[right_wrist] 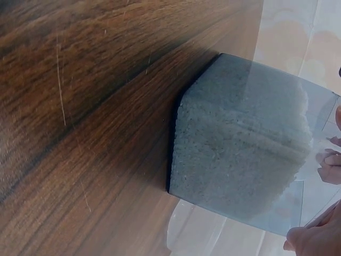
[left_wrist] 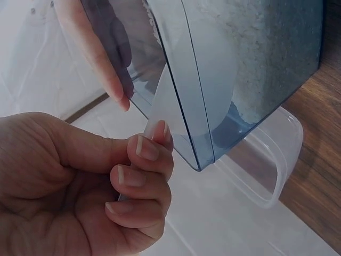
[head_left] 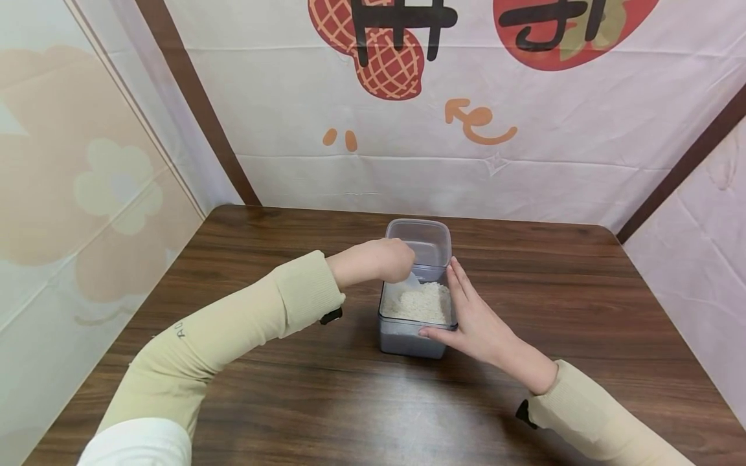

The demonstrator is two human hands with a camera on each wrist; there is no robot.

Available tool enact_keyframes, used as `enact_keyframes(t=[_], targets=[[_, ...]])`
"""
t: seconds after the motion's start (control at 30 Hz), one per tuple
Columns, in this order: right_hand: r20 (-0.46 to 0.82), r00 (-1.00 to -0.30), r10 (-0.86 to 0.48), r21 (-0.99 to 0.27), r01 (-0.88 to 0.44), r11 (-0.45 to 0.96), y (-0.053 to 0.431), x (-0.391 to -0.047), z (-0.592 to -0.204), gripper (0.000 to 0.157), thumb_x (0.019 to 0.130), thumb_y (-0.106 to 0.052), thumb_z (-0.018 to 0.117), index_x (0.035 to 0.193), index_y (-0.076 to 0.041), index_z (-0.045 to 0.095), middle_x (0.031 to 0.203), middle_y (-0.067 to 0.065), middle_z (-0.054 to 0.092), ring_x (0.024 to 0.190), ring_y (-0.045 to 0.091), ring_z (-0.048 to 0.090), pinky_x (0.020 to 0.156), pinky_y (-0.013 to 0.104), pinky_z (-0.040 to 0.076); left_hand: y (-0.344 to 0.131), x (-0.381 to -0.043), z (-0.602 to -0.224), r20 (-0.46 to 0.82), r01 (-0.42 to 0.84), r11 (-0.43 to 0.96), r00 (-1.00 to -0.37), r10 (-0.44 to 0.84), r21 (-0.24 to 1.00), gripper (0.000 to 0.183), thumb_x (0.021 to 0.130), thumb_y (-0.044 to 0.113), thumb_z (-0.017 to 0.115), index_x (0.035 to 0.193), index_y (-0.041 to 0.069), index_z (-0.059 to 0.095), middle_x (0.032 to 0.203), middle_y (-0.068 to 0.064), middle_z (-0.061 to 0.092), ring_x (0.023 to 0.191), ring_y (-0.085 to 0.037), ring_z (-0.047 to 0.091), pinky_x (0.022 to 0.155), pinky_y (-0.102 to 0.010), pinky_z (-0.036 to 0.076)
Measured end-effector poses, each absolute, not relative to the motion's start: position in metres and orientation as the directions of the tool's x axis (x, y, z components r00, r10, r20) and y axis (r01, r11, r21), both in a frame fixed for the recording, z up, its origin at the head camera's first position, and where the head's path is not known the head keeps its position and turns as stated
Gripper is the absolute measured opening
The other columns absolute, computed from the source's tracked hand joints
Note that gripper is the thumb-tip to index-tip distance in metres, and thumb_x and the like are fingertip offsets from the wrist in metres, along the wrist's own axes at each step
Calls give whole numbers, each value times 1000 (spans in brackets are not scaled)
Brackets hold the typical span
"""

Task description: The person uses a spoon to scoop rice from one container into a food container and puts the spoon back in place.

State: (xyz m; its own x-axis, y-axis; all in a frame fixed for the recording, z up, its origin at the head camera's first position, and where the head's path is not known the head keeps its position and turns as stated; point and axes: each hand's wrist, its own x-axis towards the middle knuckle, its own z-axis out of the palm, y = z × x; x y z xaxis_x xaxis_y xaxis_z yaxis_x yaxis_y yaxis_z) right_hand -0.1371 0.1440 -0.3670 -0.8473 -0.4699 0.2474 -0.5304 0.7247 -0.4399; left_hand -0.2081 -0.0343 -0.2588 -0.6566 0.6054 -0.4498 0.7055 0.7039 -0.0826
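Observation:
A clear bluish plastic container (head_left: pixel 411 342) of white rice (head_left: pixel 424 304) stands upright on the table. My left hand (head_left: pixel 396 260) is above its left side, pinching the handle of a translucent white scoop (head_left: pixel 410 282) between thumb and curled fingers. Through the container wall in the left wrist view, the scoop's wide blade (left_wrist: pixel 205 80) shows against the rice. My right hand (head_left: pixel 480 327) holds the container at its right side, thumb across the front by the rim and fingers stretched along the side. Behind the container, its clear lid (head_left: pixel 430 241) stands raised.
The dark wooden table (head_left: pixel 280 395) extends on all sides of the container. Behind it hangs a white printed cloth (head_left: pixel 408 175), with more cloth at the left and right.

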Motion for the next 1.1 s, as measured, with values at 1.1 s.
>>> enact_keyframes(t=[1.1], targets=[[273,-845,-459,-451,-534,715,140,-137,-367,109,73,-49,72,143,8,12,151,19,5,133,35,27,100,45,33,-28,-204,-278,-418,639,768,-705,573,-24,25,94,7,42,99,2,65,80,-5,52,71,-17,47,69,-29,46]])
